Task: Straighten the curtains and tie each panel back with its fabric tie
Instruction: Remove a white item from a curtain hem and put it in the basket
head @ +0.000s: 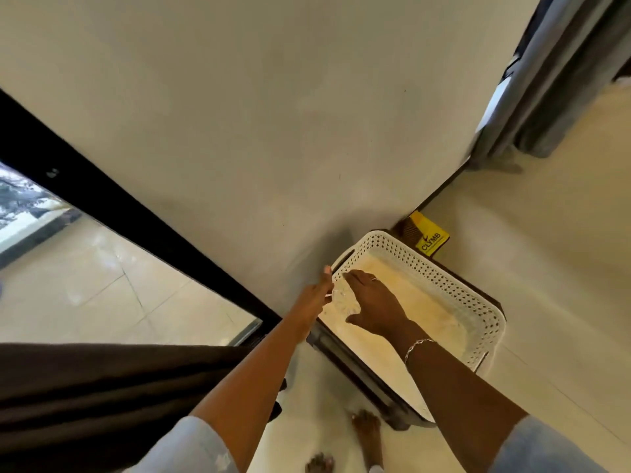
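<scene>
Curtain panel (102, 387), dark brown fabric, lower left: soft, light; gather at mid-height. Right hand (374, 303) flat, fingers straight, inside white perforated plastic basket (444, 279); left hand (317, 293) at rim, grip unclear.

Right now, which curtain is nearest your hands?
The dark brown curtain, bunched low on the left beside the glass door; the grey curtain hangs far off at upper right.

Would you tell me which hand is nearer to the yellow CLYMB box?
Right. The right hand is over the white basket, below-left of the yellow box; the left hand is at the basket's left rim, farther away.
</scene>
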